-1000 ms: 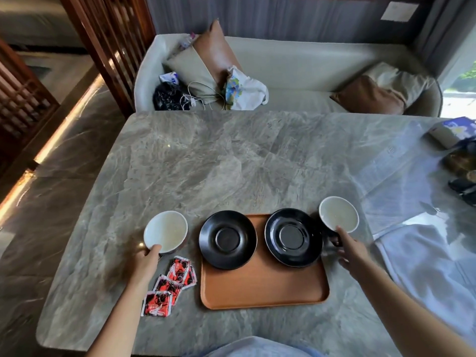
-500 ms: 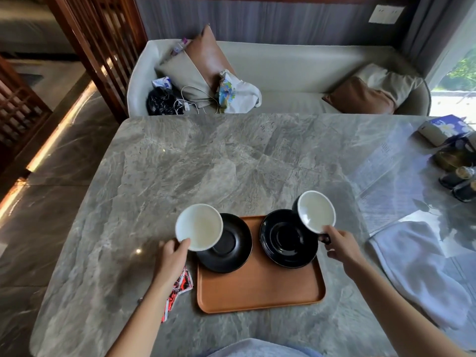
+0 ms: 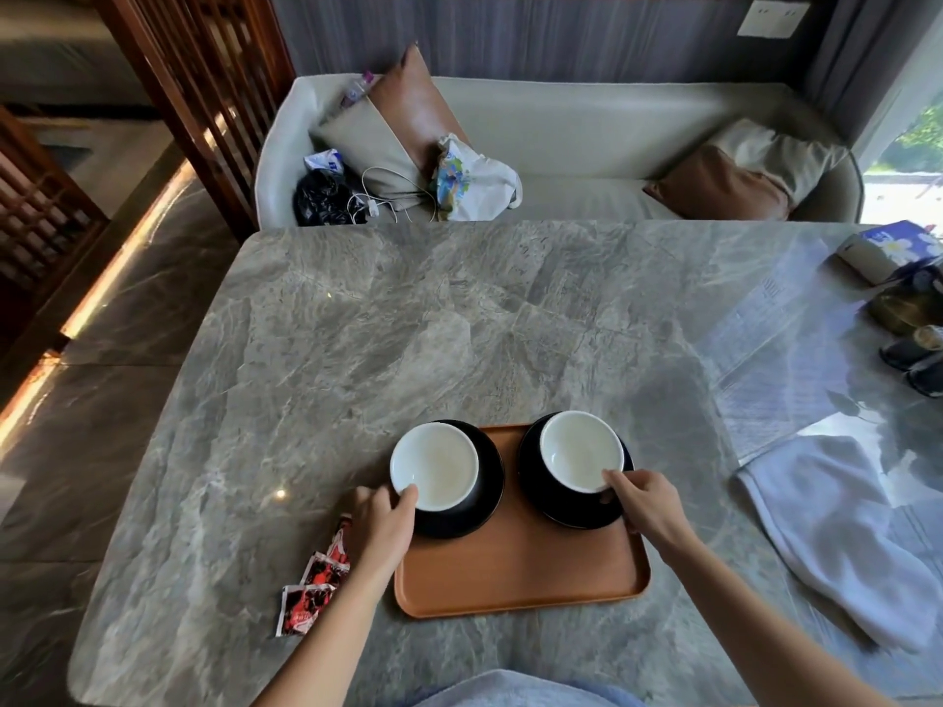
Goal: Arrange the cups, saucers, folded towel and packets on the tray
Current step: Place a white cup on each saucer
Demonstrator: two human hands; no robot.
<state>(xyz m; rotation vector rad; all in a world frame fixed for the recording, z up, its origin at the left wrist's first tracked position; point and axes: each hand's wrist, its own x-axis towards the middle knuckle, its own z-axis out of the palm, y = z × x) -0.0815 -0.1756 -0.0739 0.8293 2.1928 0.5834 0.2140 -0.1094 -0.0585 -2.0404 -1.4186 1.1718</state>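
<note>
Your left hand (image 3: 380, 523) grips the left white-lined black cup (image 3: 435, 466), your right hand (image 3: 645, 507) the right one (image 3: 581, 451), each apparently seated centred on its black saucer (image 3: 487, 494) on the orange wooden tray (image 3: 520, 579).

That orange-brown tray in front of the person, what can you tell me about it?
The tray is a rectangular board with rounded corners and a low raised rim, in a matte orange-brown that looks like wood or plastic. It lies flat on the grey marble table, near its front edge. Two black saucers sit along its far side, each overhanging the rim and carrying a white-lined cup. Its near half is bare. The left hand covers its left far corner.
</note>
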